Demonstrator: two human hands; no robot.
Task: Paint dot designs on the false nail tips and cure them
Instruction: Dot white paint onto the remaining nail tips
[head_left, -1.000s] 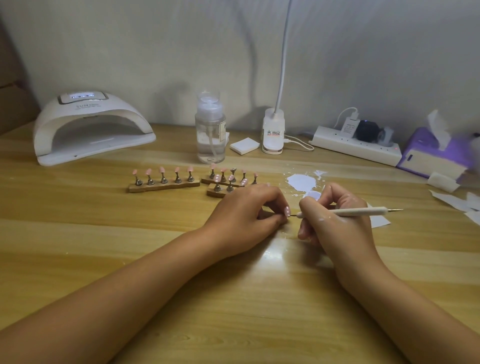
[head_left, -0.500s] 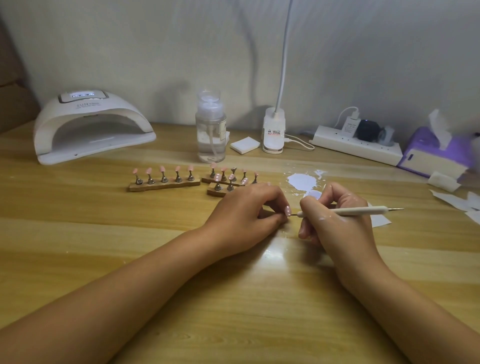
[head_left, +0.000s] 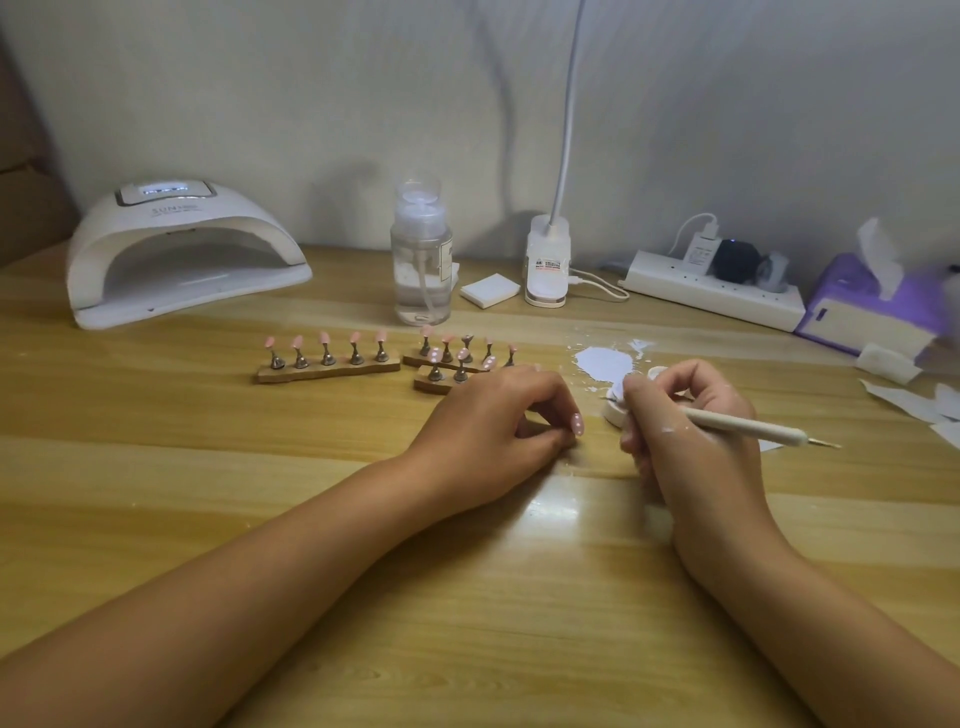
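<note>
White domed curing lamp (head_left: 182, 254) back left; clear plastic pump bottle (head_left: 421, 265) to its right; long wooden nail-tip stand (head_left: 327, 371) before them.

On my feed, left forearm (head_left: 234, 582) and right forearm (head_left: 831, 623) run bare; white smears (head_left: 670, 429) fleck the back of the right hand (head_left: 691, 447).

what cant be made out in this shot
Head view only:
- What holds the nail tip from below: hidden by fingers of the left hand.
- Whether the dotting tool touches the white pot: the right hand covers its front end.
- Desk lamp head: cut off by the top edge.
- Curing lamp display: too small to read.
</note>
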